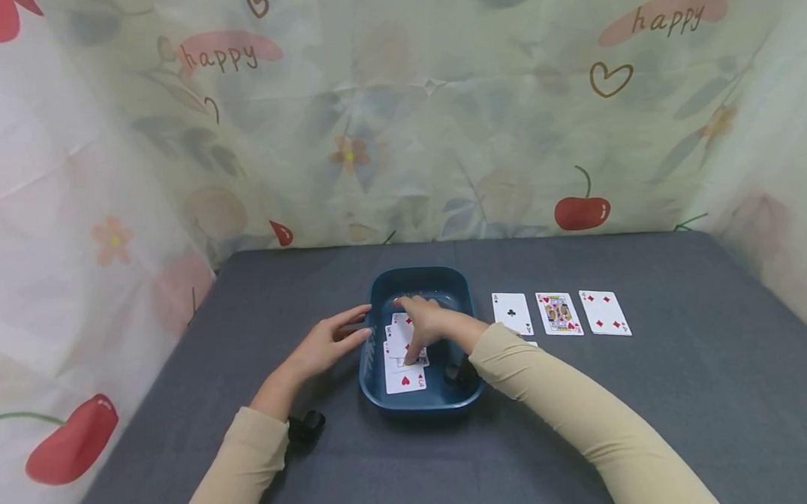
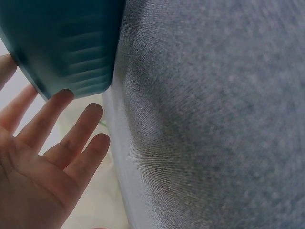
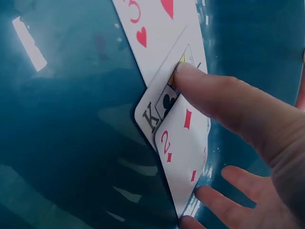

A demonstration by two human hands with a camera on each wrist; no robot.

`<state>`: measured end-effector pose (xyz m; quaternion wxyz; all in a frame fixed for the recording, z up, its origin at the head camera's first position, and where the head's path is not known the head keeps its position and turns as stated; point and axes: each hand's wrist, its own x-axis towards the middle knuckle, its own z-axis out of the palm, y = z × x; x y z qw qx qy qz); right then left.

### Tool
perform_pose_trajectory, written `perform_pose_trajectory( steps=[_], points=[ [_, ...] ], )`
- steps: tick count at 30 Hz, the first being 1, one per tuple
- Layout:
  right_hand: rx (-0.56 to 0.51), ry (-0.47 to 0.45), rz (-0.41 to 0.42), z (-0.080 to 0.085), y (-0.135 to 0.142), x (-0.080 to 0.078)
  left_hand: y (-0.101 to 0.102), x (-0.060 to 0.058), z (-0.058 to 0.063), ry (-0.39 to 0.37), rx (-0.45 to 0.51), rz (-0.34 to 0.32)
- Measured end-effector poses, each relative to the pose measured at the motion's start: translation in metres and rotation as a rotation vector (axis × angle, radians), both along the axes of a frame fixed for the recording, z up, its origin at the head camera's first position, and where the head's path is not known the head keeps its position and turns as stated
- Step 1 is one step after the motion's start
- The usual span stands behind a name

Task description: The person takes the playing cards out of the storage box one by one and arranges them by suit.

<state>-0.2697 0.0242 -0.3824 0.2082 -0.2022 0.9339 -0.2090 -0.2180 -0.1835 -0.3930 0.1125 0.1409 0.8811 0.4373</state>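
Note:
A dark blue tray (image 1: 467, 399) holds a small overlapping stack of playing cards. At the bottom is a three of hearts (image 1: 405, 381), then a king of clubs (image 3: 151, 114), with a two of diamonds (image 3: 183, 143) on top. My right hand (image 1: 432, 322) reaches into the tray and holds the two of diamonds by its edges, thumb at one side and fingers at the other. That card is bowed, and the thumb tip also covers part of the king. Beside the tray's left wall, my left hand (image 1: 328, 345) has its fingers extended, some fingertips at the wall.
Right of the tray, an ace of clubs (image 1: 512, 313), a king of hearts (image 1: 559, 313) and a diamond card (image 1: 604, 312) lie face up in a row. Another card (image 1: 532, 343) is mostly hidden by the right sleeve. A grey cloth (image 1: 310, 286) covers the table; a printed curtain (image 1: 434, 168) stands behind.

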Motion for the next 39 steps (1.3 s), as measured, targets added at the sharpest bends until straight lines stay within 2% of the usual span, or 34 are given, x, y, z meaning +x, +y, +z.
perform_pose_trajectory(
  steps=[13,23,39],
  points=[
    [0.049,0.037,0.007,0.001,0.000,0.001,-0.001,0.000,0.000,-0.009,0.001,0.015],
    [-0.010,0.049,0.016,0.006,0.001,0.005,-0.001,-0.001,-0.003,0.008,0.005,-0.004],
    [-0.059,0.126,0.030,0.033,0.010,0.004,0.001,0.000,-0.001,0.010,0.007,0.000]
  ],
)
